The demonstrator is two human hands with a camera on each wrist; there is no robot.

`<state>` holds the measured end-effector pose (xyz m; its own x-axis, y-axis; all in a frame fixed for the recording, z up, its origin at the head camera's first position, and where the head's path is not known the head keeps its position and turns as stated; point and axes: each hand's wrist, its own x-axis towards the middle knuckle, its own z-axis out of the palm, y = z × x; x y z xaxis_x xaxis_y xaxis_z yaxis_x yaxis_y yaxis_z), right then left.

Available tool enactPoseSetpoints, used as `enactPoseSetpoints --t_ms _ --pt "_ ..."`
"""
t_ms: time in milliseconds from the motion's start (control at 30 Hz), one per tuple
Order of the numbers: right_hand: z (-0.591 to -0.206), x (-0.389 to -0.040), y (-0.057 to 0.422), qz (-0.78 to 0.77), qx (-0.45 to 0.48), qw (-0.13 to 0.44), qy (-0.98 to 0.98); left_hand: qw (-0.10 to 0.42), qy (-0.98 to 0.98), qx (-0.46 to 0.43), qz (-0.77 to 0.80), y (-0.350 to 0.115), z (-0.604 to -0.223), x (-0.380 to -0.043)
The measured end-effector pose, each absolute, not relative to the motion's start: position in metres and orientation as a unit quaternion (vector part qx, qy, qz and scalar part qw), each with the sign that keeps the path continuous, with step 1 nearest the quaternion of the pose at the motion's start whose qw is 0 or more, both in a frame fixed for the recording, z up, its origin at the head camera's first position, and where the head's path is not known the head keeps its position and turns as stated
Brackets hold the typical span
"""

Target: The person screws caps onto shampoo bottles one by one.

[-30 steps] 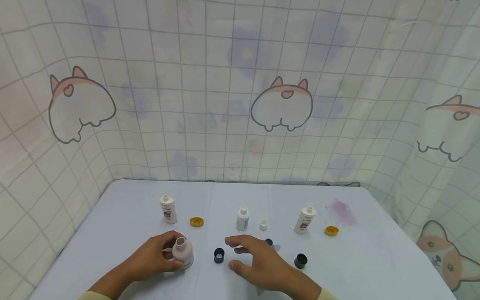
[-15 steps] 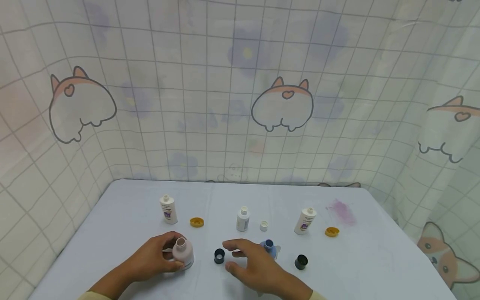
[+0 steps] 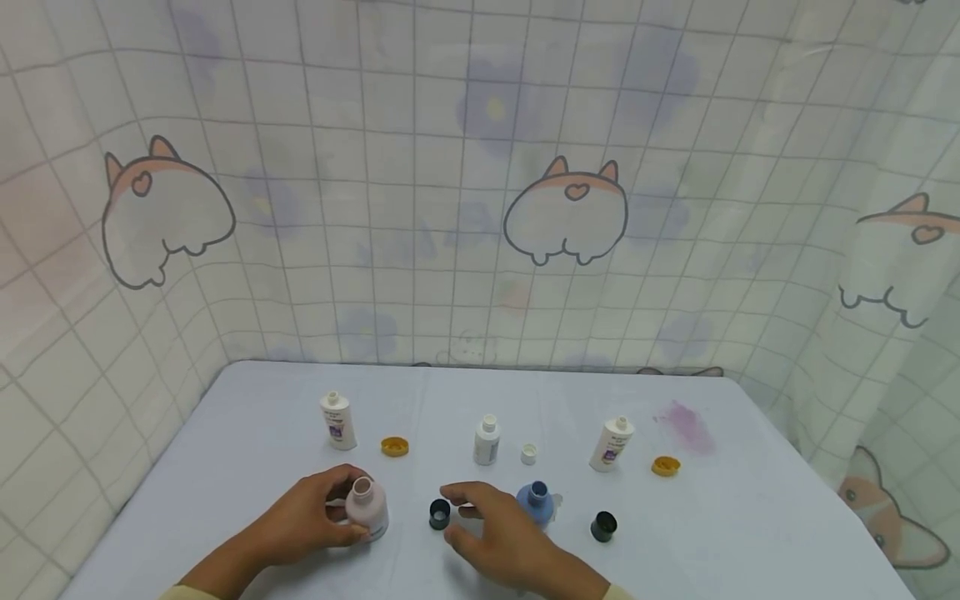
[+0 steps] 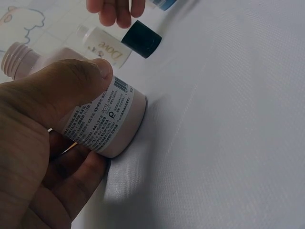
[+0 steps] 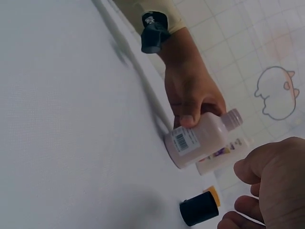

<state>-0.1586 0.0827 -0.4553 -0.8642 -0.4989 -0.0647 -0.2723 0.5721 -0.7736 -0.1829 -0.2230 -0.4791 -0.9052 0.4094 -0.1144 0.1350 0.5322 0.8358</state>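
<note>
My left hand (image 3: 303, 515) grips an uncapped pale pink bottle (image 3: 367, 510), which stands upright on the white table. In the left wrist view the thumb lies across the printed label of the pink bottle (image 4: 121, 112). My right hand (image 3: 501, 533) hovers with loosely bent fingers just right of a small black cap (image 3: 439, 515), holding nothing. Seen from the right wrist, the black cap (image 5: 199, 209) sits on the table between that hand and the pink bottle. Behind the right hand stands an uncapped blue bottle (image 3: 536, 506), its lower part partly hidden.
A second black cap (image 3: 603, 527) lies to the right. Farther back stand a white bottle (image 3: 337, 423) at left, a smaller one (image 3: 487, 442) mid-table and another white bottle (image 3: 612, 446) at right. Near them lie a yellow cap (image 3: 394, 447), a white cap (image 3: 528, 454) and another yellow cap (image 3: 666, 466).
My right hand has shifted left and slightly nearer me, toward the black cap, uncovering more of the blue bottle. The left hand keeps its hold on the pink bottle.
</note>
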Motion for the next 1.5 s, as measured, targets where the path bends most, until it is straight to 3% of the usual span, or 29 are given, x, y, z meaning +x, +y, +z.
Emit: enactPoseSetpoints --t_ms 800,1500 --pt "-0.473 -0.169 0.063 -0.36 -0.22 0.1 0.901 0.151 0.859 0.152 0.466 -0.223 -0.481 -0.181" --pt "-0.485 -0.177 0.056 -0.319 -0.204 0.101 0.92 0.148 0.858 0.151 0.467 -0.222 -0.481 -0.183"
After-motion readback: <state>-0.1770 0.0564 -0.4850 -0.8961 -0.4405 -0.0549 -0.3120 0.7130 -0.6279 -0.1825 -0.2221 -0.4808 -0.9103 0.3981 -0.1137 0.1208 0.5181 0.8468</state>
